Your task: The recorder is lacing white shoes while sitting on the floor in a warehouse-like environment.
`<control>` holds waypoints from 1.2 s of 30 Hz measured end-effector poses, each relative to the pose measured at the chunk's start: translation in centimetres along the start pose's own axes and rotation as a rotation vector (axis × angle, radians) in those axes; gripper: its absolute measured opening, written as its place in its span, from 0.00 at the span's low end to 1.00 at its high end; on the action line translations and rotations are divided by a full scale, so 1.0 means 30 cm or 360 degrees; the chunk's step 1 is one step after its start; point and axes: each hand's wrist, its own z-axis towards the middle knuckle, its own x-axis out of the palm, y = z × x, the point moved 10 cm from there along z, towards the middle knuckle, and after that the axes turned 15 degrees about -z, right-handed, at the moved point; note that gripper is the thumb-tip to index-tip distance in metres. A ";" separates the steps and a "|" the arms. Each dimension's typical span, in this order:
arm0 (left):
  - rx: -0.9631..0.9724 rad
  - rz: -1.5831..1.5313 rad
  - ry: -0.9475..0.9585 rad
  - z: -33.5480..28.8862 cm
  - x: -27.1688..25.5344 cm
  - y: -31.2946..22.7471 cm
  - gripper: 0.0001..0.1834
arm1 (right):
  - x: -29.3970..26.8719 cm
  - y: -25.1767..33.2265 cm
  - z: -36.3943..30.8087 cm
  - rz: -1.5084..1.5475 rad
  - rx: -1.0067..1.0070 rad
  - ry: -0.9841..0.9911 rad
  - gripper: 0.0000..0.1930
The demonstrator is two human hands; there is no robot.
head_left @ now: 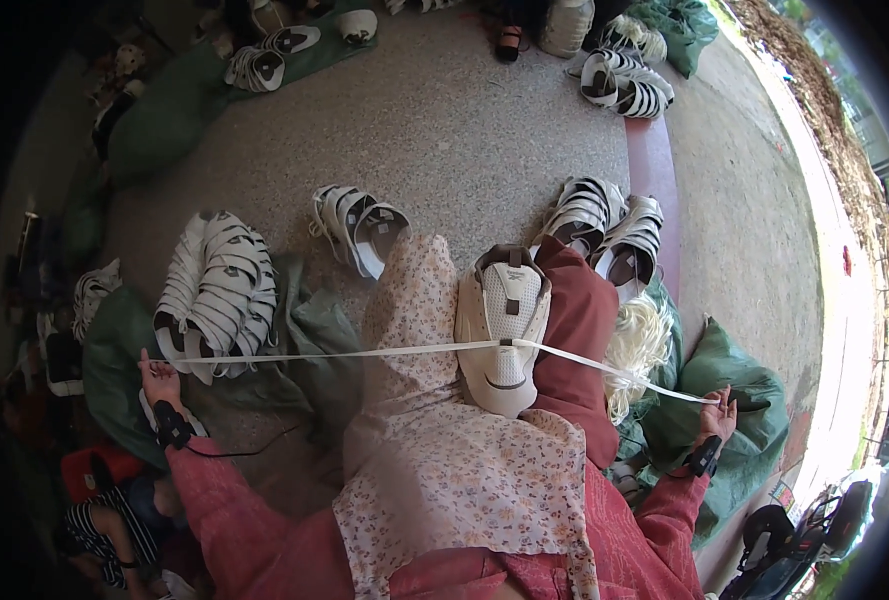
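Note:
A cream-white sneaker [504, 375] rests on my lap between my knees, its toe toward me and its heel opening away. A flat white shoelace [394, 352] runs through the lower end of its lacing area, near the toe, and stretches out to both sides. Far out to the left, my left hand [161, 383] pinches one end of the lace. My right hand [719, 412] grips the other end at the right. Both arms are spread wide and the lace looks taut, with its left stretch the longer one.
Stacked white shoes [219, 280] stand at the left on the floor. More shoe stacks [582, 215] sit beyond my right knee. A bundle of pale laces [636, 345] hangs beside my right leg, near a green sack [729, 375]. A person in striped clothing [114, 530] is at the lower left.

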 end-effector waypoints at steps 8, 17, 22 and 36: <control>0.0094 -0.0034 0.0555 0.136 0.239 -0.162 0.29 | -0.193 -0.015 -0.046 -0.0126 0.0127 -0.0405 0.14; -0.0414 0.0786 0.0840 -0.329 0.525 0.566 0.27 | 0.100 -0.342 -0.060 -0.0726 0.0421 0.0001 0.10; -0.0525 0.1369 0.1836 -1.034 0.982 1.141 0.11 | 0.991 -0.621 -0.239 -0.2167 0.0058 0.0437 0.09; 0.0178 0.1690 0.2916 -1.567 1.062 1.429 0.18 | 1.206 -1.106 -0.514 -0.2537 0.0131 0.1527 0.10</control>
